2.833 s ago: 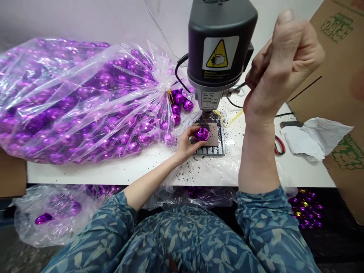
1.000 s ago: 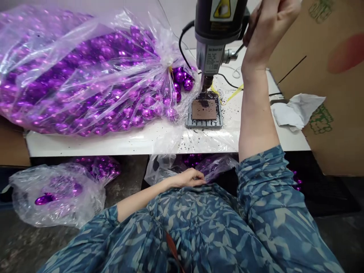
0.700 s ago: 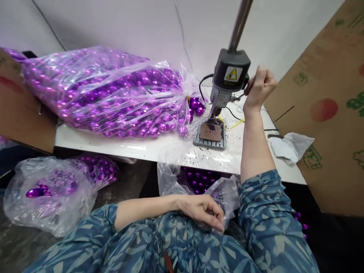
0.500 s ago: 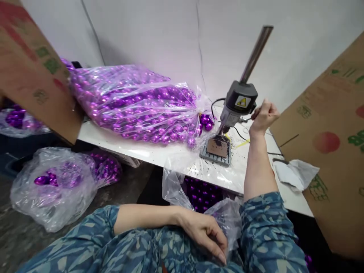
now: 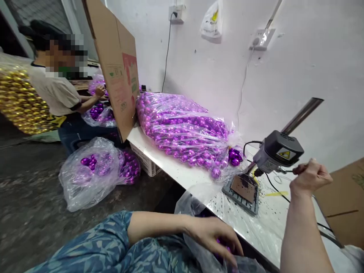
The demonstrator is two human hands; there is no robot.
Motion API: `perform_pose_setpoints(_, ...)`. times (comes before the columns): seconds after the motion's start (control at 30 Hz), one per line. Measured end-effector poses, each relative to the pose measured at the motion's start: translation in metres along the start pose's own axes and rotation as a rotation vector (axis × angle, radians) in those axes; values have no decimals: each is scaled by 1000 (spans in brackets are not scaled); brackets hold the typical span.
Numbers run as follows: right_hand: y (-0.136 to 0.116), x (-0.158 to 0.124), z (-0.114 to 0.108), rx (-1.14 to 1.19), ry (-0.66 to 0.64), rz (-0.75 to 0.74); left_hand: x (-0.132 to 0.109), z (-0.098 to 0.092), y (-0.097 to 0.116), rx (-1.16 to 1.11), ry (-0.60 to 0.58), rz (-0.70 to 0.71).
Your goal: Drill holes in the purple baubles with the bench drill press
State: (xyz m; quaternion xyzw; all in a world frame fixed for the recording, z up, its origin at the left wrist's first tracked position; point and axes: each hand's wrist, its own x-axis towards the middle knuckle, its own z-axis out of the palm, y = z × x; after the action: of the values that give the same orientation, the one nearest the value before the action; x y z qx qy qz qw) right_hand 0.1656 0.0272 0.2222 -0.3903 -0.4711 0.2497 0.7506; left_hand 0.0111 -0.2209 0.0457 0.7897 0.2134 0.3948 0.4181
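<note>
My right hand (image 5: 312, 176) is closed round the end of the metal lever (image 5: 288, 171) on the side of a small bench press (image 5: 280, 151). Under the press head a brown pad (image 5: 243, 188) lies on a grey slotted base (image 5: 240, 201), sprinkled with dark flakes. Low in front of me, my left hand (image 5: 214, 237) reaches over a clear plastic bag (image 5: 196, 246). Its fingers are curved and apart above shiny purple balls (image 5: 223, 244) inside; I see no ball gripped.
A large tied bag of purple balls (image 5: 182, 132) lies on the white table (image 5: 170, 167). Cardboard sheets (image 5: 119, 76) stand at both sides. Another open bag (image 5: 85, 182) rests at floor level. At left, a co-worker (image 5: 55, 87) handles purple balls near a gold-filled bag (image 5: 22, 98).
My view has swung left, bringing the co-worker into sight. My left hand has gone from hanging beside the bag to over its mouth, fingers wider apart. The right hand stays on the lever.
</note>
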Motion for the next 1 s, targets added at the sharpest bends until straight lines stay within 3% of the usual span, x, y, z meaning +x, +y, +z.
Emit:
perform_pose_setpoints(0.17,0,1,2,70,11,-131,-71,-111,-12,591,908,-112)
perform_pose_setpoints(0.27,2,1,2,98,16,-186,-127,-176,-34,891,1332,-428)
perform_pose_setpoints(0.33,3,1,1,103,21,-210,-156,-208,-48,901,1473,-706)
perform_pose_setpoints(0.43,4,1,1,101,18,-230,-179,-238,-66,734,1441,-960)
perform_pose_setpoints(0.53,3,1,0,108,13,-235,-176,-251,-82,614,1361,-1013)
perform_pose_setpoints(0.73,1,-3,0,103,0,-202,-146,-275,-108,677,1458,-836)
perform_pose_setpoints(1.0,2,-6,-1,86,39,-170,-115,-340,-134,754,1413,-537)
